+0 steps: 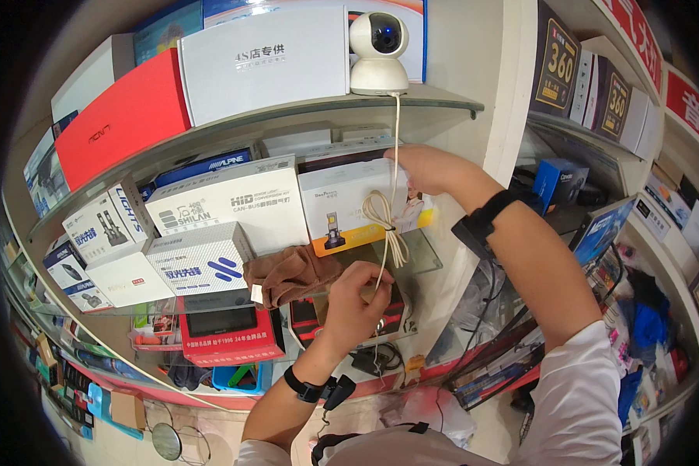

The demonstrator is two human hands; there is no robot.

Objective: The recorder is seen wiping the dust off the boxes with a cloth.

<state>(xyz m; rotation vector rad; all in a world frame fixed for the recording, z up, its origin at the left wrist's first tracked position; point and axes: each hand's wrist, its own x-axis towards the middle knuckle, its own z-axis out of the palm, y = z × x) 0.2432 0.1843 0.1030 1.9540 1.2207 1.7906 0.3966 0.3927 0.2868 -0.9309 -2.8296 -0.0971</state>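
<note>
My left hand point(355, 306) pinches the thin cream cable point(380, 274) below its tied coil. This cable runs down from a white security camera point(378, 55) on the upper shelf and passes in front of a white bulb box point(349, 201) with a yellow lower edge. At the upper right corner of that box, my right hand point(422, 169) holds on, its fingertips partly hidden. A brown cloth point(294, 274) lies left of my left hand, against a white xenon light kit box point(227, 201).
Glass shelves point(437, 100) carry several boxes, including a red one point(125, 119). Under my left hand are a red-and-black case point(309, 320) and a black adapter point(368, 358). A white upright panel point(509, 87) stands right. A small round-topped stool point(167, 441) is on the floor.
</note>
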